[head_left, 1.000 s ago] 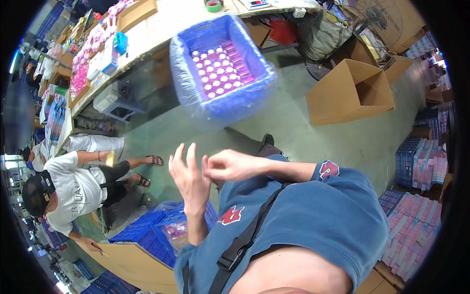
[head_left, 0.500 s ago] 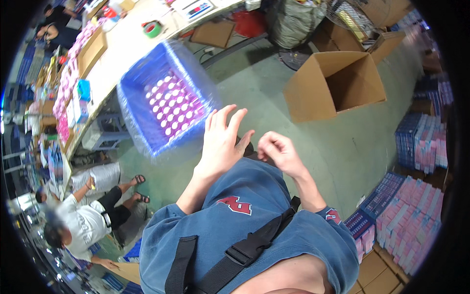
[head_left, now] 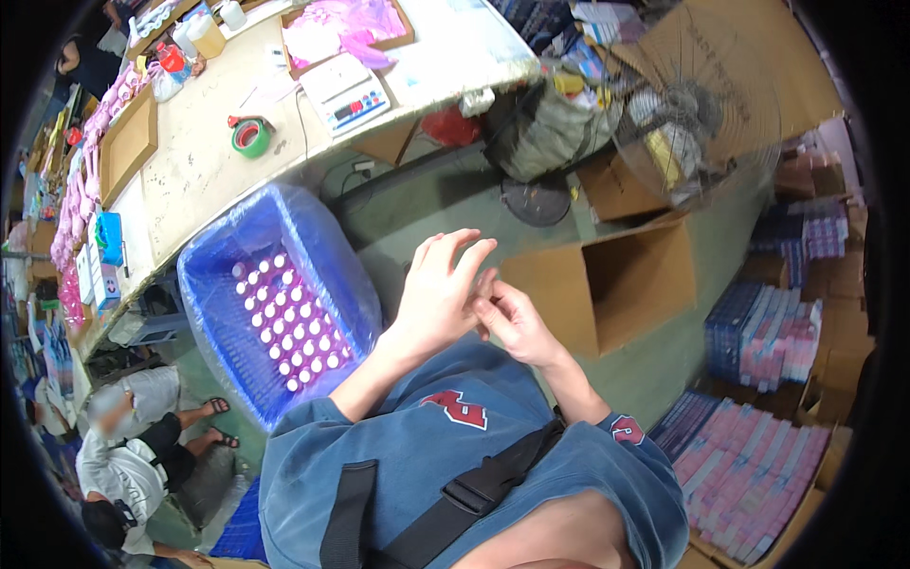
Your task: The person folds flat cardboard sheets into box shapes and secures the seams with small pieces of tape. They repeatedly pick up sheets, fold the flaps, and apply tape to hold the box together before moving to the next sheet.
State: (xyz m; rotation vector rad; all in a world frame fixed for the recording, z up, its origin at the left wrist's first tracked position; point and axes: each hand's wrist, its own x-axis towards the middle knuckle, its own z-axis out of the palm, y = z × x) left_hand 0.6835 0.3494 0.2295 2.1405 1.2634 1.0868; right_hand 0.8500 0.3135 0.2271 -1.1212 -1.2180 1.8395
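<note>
The two hands meet in front of the person's chest. The left hand (head_left: 436, 303) is held up with its fingers spread and slightly bent; the right hand (head_left: 519, 327) has its fingers curled, their tips at or against the thumb side of the left. Whether anything small is pinched between them cannot be told.

Just left of the left forearm is a blue crate (head_left: 210, 305) lined with clear plastic, beside the table's edge. Rows of purple bottles (head_left: 292, 324) with white caps stand close together in it, with part of its bottom bare on the left. Just beyond the right hand, a brown cardboard box (head_left: 553, 302) has its open side turned to the right.

On the table (head_left: 204, 142) are a roll of green tape (head_left: 251, 137), a scale (head_left: 346, 98) and a shallow box of pink things (head_left: 343, 30). Under and beside it are a red bag (head_left: 451, 126) and a grey sack (head_left: 550, 133), with a large fan (head_left: 697, 119) farther right.

At the lower right lie stacks of pink and blue packs (head_left: 754, 465). At the lower left is a co-worker in a white shirt (head_left: 123, 471).
</note>
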